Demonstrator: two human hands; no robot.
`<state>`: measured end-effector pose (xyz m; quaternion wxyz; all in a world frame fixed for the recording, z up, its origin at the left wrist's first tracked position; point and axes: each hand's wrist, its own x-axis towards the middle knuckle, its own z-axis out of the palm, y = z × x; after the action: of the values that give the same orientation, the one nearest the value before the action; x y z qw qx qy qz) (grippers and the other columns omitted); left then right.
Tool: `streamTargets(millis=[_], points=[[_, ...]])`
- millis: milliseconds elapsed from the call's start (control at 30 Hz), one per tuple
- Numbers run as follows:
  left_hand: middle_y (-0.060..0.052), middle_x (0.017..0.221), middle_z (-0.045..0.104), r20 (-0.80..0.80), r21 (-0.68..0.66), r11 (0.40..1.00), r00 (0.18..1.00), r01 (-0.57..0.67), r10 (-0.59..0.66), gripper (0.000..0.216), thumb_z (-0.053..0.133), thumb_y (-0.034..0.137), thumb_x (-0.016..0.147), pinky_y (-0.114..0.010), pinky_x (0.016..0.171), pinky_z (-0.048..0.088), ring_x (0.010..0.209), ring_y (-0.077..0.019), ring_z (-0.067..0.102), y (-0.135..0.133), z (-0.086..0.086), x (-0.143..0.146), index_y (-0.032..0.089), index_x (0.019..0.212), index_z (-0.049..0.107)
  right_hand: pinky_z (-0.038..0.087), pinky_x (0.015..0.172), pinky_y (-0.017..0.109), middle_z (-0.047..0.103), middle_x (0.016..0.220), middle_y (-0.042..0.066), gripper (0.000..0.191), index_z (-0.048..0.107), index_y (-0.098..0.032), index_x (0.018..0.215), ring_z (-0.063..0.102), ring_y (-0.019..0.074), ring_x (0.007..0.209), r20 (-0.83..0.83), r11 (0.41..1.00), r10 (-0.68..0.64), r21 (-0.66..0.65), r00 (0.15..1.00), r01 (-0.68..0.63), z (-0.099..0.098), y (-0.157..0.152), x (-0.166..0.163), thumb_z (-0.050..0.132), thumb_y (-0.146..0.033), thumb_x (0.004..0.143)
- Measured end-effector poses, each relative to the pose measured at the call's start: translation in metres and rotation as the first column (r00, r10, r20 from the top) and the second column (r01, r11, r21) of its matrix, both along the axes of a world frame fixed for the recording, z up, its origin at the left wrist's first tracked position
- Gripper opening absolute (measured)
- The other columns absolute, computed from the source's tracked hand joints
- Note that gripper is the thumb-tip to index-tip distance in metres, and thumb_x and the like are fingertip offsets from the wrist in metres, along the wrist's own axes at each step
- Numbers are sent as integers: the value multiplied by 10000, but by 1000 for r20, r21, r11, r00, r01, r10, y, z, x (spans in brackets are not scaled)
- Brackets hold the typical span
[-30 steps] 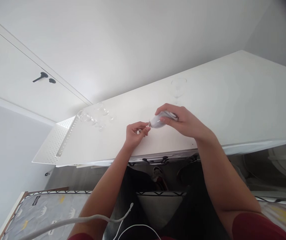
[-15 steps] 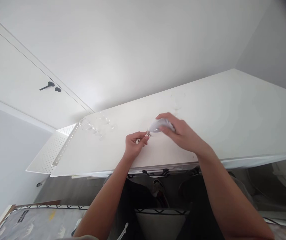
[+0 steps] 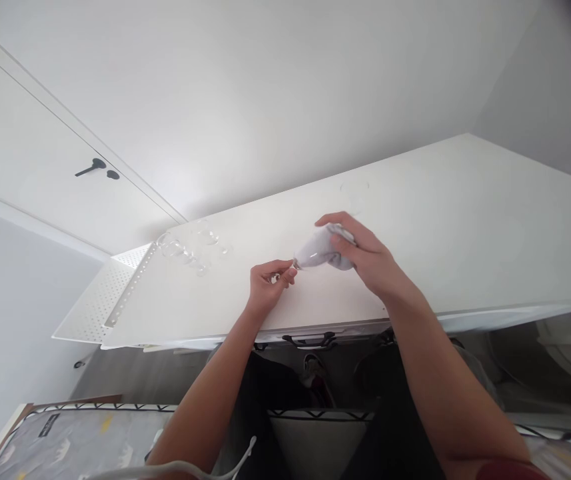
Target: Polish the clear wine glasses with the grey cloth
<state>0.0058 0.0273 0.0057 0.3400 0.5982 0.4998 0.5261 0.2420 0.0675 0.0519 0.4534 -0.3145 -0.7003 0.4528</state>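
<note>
My left hand [image 3: 268, 288] is closed, its thumb and fingers pinching the thin stem of a clear wine glass [image 3: 314, 255]. The glass is tipped on its side above the white tabletop [image 3: 285, 220], bowl pointing right. A pale grey-white cloth [image 3: 341, 260] fills the bowl and bunches out at its mouth. Gripping that cloth at the rim is my right hand [image 3: 365, 250], fingers over the top and thumb nearer me. The glass's foot is mostly hidden by my left hand.
Clear stemmed glasses [image 3: 171, 245] stand at the table's left end. Another clear glass [image 3: 354, 193] is behind my right hand. A white perforated panel [image 3: 96, 293] borders the left edge. Black drawer handles [image 3: 309, 341] stick out at the front, above my legs.
My right hand has turned and shifted slightly up and right. More of the bunched cloth shows at the glass's mouth. My left hand keeps its pinch in nearly the same spot.
</note>
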Motion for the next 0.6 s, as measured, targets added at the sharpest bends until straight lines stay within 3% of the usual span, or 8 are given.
streamTargets(millis=[167, 233, 333, 400, 500, 600], points=[[-37, 684, 690, 14, 14, 995, 995, -102, 102, 309, 821, 447, 856, -274, 567, 477, 623, -140, 589, 2, -1, -1, 166, 985, 822, 382, 602, 310, 549, 865, -2, 283, 569, -321, 1312, 448, 169, 643, 40, 995, -93, 32, 995, 92, -3, 2, -6, 531, -378, 1038], [-34, 689, 682, 31, 17, 989, 989, -148, 148, 317, 811, 451, 869, -273, 584, 479, 635, -140, 588, 3, 0, -1, 164, 1003, 806, 416, 607, 316, 559, 935, 14, 362, 530, -314, 1333, 488, 179, 675, -69, 973, -226, 42, 972, 229, -4, 4, -5, 619, -371, 987], [-8, 673, 636, 126, 31, 976, 970, -214, 208, 302, 753, 466, 923, -265, 599, 472, 622, -124, 552, 4, 2, -1, 172, 991, 750, 461, 642, 316, 546, 1005, 43, 382, 499, -287, 1272, 540, 205, 780, -286, 848, -506, 6, 814, 529, -7, 6, -6, 671, -379, 943], [-2, 683, 632, 159, 53, 974, 965, -220, 210, 302, 727, 477, 942, -267, 614, 480, 625, -126, 552, 3, 3, -1, 182, 1004, 707, 476, 693, 309, 531, 1025, 46, 319, 500, -277, 1176, 548, 212, 859, -329, 791, -587, -38, 740, 610, -10, 6, -16, 676, -367, 926], [-8, 724, 654, 128, 103, 969, 969, -224, 211, 323, 727, 483, 938, -277, 639, 505, 671, -152, 606, 1, 2, 0, 199, 1080, 671, 471, 712, 286, 504, 1044, 25, 287, 467, -289, 1087, 537, 195, 889, -361, 837, -546, -188, 756, 514, -12, 4, -43, 668, -317, 883], [-8, 744, 669, 96, 136, 971, 978, -195, 183, 312, 713, 471, 951, -276, 642, 509, 682, -156, 625, 0, 1, 0, 208, 1107, 651, 459, 681, 271, 494, 942, -5, 232, 429, -289, 998, 540, 179, 828, -529, 909, -362, -385, 768, 163, -10, 1, -69, 618, -331, 870]])
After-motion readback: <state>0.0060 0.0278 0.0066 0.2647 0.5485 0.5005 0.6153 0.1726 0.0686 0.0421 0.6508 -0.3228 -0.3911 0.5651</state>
